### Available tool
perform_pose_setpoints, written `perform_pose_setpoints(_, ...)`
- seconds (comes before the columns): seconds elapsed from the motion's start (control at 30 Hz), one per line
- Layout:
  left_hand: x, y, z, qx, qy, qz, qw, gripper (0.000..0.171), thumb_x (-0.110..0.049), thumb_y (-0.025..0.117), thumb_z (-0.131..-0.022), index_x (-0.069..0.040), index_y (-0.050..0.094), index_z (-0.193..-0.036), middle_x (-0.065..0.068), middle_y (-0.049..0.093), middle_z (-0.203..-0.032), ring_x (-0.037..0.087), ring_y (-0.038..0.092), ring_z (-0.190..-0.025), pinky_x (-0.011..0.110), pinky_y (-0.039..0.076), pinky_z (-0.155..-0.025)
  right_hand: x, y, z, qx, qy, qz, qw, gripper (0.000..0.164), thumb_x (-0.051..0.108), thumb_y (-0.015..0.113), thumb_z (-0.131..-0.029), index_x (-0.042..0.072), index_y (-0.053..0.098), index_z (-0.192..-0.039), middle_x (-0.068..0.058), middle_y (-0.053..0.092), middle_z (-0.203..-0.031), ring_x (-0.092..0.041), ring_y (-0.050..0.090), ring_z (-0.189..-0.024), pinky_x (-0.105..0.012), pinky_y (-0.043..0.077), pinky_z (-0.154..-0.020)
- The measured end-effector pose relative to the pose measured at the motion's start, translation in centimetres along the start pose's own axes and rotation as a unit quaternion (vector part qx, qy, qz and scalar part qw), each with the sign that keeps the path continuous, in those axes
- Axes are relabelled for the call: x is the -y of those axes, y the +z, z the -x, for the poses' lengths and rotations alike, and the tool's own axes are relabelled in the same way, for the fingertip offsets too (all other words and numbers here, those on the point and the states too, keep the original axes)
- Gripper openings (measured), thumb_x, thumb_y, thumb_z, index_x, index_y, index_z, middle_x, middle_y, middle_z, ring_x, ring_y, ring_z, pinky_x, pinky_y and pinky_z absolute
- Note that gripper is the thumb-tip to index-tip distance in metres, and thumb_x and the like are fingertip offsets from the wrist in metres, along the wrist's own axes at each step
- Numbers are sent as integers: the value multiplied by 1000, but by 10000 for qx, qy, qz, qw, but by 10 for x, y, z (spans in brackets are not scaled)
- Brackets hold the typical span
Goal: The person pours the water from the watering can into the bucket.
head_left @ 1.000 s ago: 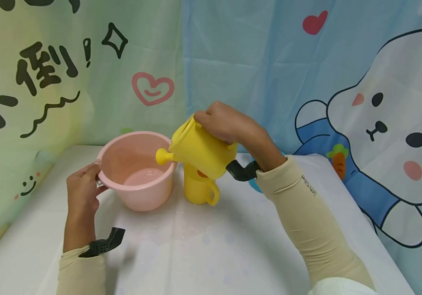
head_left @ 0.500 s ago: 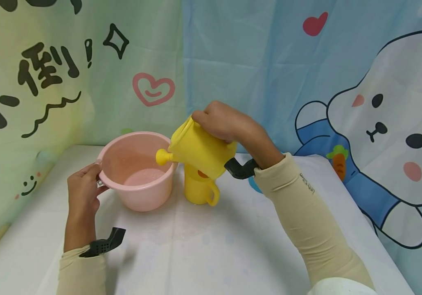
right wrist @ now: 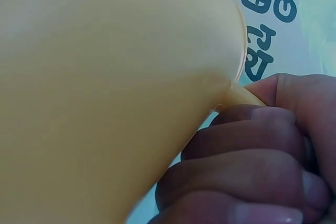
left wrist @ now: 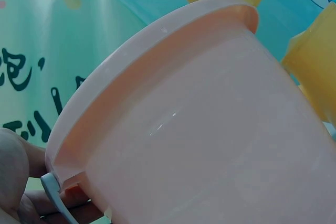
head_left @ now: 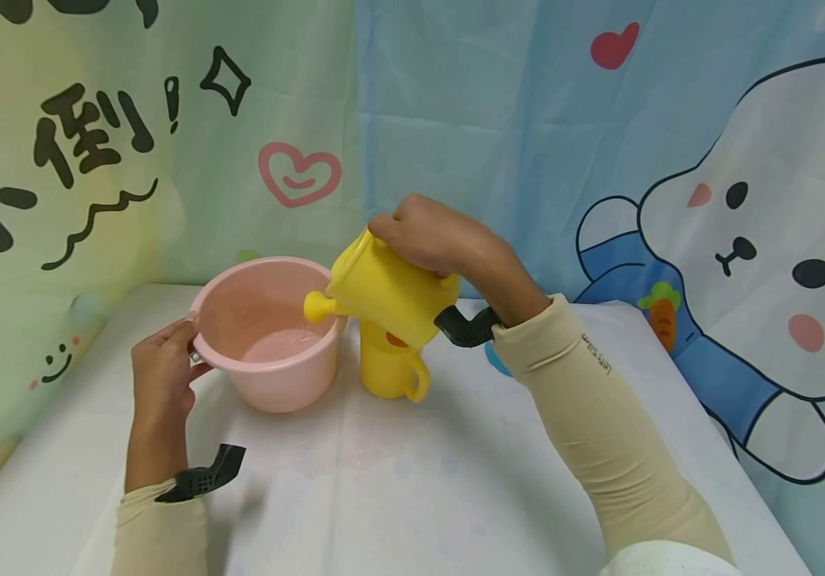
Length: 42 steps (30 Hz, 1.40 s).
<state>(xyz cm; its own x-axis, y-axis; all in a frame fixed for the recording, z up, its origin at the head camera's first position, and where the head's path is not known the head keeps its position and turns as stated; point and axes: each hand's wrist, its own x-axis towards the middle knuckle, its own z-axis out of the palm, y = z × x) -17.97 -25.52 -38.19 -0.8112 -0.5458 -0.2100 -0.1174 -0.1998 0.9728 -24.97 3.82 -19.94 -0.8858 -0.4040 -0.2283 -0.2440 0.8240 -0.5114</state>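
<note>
A pink bucket (head_left: pixel 286 384) stands on the white table, and my left hand (head_left: pixel 162 368) pinches its rim at the left side. In the left wrist view the bucket (left wrist: pixel 210 119) fills most of the frame, with a thin pale handle (left wrist: pixel 51 187) by the fingers. My right hand (head_left: pixel 426 236) grips a yellow watering can (head_left: pixel 390 288) by its handle, tilted so that the spout's round head (head_left: pixel 318 306) hangs over the bucket's right rim. Curled fingers (right wrist: pixel 241 156) wrap the can's handle in the right wrist view.
A yellow mug (head_left: pixel 381 372) with its handle facing right stands beside the bucket, partly hidden under the watering can. Behind the right wrist a blue object (head_left: pixel 497 360) shows only in part. The white table (head_left: pixel 383 496) runs up to a printed curtain (head_left: pixel 455 112) at the back.
The watering can and right hand have shifted very slightly left, with the can tipped a touch more. The left hand and bucket have stayed in place.
</note>
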Motion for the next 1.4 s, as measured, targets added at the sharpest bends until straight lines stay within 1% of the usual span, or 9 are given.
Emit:
perform_pose_setpoints(0.27, 0, 0, -1, 7, -69, -11, 10000, 45, -37, 60, -97, -5, 64, -128, 5, 57, -108, 18, 54, -92, 22, 56, -62, 3, 1, -1, 24, -39, 102, 9999, 44, 37, 35, -100, 13, 32, -63, -1, 24, -56, -16, 22, -45, -29, 27, -46)
perform_pose_setpoints(0.67, -1, 1, 0, 5, 62, -137, 9999, 44, -37, 58, -98, -5, 65, -126, 7, 56, -107, 18, 53, -90, 21, 56, -62, 3, 0, -3, 111, 110, 19, 9999, 44, 38, 34, -101, 13, 31, -64, -1, 24, -57, -16, 20, -44, -28, 24, -44)
perform_pose_setpoints(0.87, -1, 0, 1, -1, 27, -80, 10000, 43, -36, 58, -98, -3, 65, -126, 6, 55, -105, 18, 53, -89, 21, 56, -62, 3, 0, -4, 157, 124, -47, 9998, 44, 38, 35, -100, 13, 31, -64, -1, 24, -56, -16, 20, -44, -28, 24, -44)
perform_pose_setpoints(1.13, -1, -1, 1, 25, 9, -68, 10000, 44, -37, 58, -98, -4, 65, -126, 7, 56, -105, 18, 53, -88, 22, 56, -62, 7, 0, -5, 125, 110, 172, 9997, 43, 38, 34, -101, 12, 35, -67, -2, 28, -58, -16, 23, -45, -28, 27, -45)
perform_pose_setpoints(1.4, 0, -1, 0, 24, 28, -41, 10000, 44, -36, 58, -98, -4, 65, -127, 7, 56, -105, 18, 53, -88, 21, 56, -63, 8, -1, -4, 208, 73, 213, 9995, 43, 36, 33, -101, 12, 33, -66, -2, 27, -57, -16, 23, -44, -28, 27, -45)
